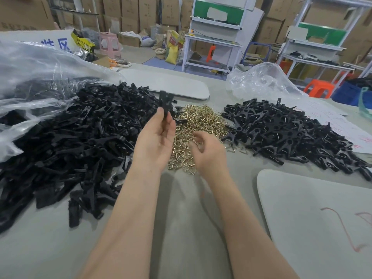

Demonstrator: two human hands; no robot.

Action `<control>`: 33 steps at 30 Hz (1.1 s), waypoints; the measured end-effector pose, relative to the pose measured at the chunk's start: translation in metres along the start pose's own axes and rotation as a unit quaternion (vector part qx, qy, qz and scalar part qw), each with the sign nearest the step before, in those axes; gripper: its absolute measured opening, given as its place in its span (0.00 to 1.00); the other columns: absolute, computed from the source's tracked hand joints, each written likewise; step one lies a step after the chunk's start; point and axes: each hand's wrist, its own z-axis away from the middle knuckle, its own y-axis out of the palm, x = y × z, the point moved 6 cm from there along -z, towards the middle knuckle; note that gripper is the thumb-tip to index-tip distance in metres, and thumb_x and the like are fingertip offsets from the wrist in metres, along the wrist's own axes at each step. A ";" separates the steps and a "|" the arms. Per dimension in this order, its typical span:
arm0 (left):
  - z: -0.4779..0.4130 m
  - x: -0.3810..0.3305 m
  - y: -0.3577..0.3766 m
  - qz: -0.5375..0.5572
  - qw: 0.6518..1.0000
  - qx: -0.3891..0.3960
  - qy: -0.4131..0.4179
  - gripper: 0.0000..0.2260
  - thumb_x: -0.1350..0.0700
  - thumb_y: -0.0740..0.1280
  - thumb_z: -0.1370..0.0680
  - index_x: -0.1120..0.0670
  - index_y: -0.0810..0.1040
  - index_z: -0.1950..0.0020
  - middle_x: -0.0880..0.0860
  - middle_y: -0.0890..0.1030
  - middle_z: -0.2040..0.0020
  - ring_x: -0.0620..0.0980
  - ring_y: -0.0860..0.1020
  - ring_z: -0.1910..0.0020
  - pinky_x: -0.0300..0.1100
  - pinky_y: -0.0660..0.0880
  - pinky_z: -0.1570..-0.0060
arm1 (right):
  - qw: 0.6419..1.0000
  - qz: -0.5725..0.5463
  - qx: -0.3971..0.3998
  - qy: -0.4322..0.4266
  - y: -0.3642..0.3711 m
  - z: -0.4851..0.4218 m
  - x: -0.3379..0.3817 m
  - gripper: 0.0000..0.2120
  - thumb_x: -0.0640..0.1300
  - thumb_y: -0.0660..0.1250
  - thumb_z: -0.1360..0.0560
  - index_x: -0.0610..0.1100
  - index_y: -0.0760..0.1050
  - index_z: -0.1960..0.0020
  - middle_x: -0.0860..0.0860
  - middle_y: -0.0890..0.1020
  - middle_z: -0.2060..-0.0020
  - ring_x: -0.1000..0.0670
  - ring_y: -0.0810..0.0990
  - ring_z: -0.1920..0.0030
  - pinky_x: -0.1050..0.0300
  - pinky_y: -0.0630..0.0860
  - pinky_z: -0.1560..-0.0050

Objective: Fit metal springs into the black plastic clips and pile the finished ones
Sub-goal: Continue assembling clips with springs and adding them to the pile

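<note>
**A:** Left hand pinches one black clip upright, thumb against fingers, over the far-left edge of the spring pile.

**B:** Right hand?

**A:** Fingers loosely curled just above the springs. Can't tell if it has one.

**B:** It should lift a single spring, not a tangle, and seat both legs squarely. Then the clip goes to the finished pile on the right, not the loose clips on the left.
</note>
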 end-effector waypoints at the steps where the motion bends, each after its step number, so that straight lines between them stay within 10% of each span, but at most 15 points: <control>1: -0.001 0.004 -0.004 -0.012 1.000 -0.014 -0.016 0.03 0.63 0.67 0.24 0.63 0.78 0.55 0.55 0.79 0.59 0.45 0.79 0.60 0.36 0.80 0.54 | 0.997 0.063 0.021 0.030 -0.003 -0.002 -0.011 0.17 0.49 0.65 0.23 0.48 0.73 0.35 0.49 0.76 0.43 0.50 0.74 0.46 0.54 0.70 0.41; 4: -0.002 0.017 -0.016 -0.028 0.995 -0.057 -0.072 0.02 0.67 0.66 0.24 0.64 0.77 0.54 0.59 0.79 0.56 0.50 0.80 0.57 0.39 0.80 0.55 | 0.977 0.160 0.119 0.080 0.007 -0.001 -0.028 0.20 0.54 0.67 0.25 0.53 0.73 0.35 0.47 0.74 0.40 0.46 0.73 0.39 0.51 0.69 0.38; 13: -0.006 0.025 -0.026 -0.123 0.986 -0.069 -0.089 0.03 0.58 0.63 0.20 0.57 0.74 0.48 0.53 0.82 0.52 0.45 0.79 0.55 0.39 0.77 0.48 | 0.998 -0.021 -0.028 0.055 -0.012 -0.001 -0.019 0.06 0.41 0.66 0.23 0.43 0.81 0.51 0.53 0.81 0.62 0.56 0.77 0.60 0.62 0.73 0.53; 21: -0.009 0.023 -0.030 -0.215 0.971 -0.091 -0.045 0.04 0.58 0.68 0.23 0.57 0.78 0.50 0.50 0.77 0.62 0.43 0.72 0.64 0.34 0.71 0.61 | 0.982 0.101 0.125 0.094 -0.004 -0.001 -0.022 0.10 0.38 0.62 0.22 0.45 0.80 0.46 0.47 0.82 0.49 0.50 0.79 0.51 0.62 0.73 0.51; 26: -0.006 0.011 -0.015 -0.601 0.784 -0.072 0.134 0.07 0.54 0.70 0.24 0.51 0.76 0.48 0.46 0.79 0.55 0.45 0.77 0.56 0.38 0.73 0.54 | 0.992 -0.013 0.002 0.124 -0.027 -0.005 -0.027 0.10 0.37 0.61 0.21 0.41 0.79 0.44 0.48 0.81 0.55 0.56 0.78 0.62 0.70 0.71 0.64; 33: 0.004 0.028 0.002 -0.764 0.603 0.026 0.229 0.09 0.56 0.68 0.23 0.51 0.77 0.43 0.48 0.79 0.47 0.49 0.76 0.49 0.46 0.73 0.48 | 0.929 -0.314 -0.122 0.153 -0.048 -0.005 -0.032 0.06 0.38 0.63 0.21 0.46 0.75 0.55 0.51 0.79 0.67 0.59 0.79 0.71 0.65 0.77 0.65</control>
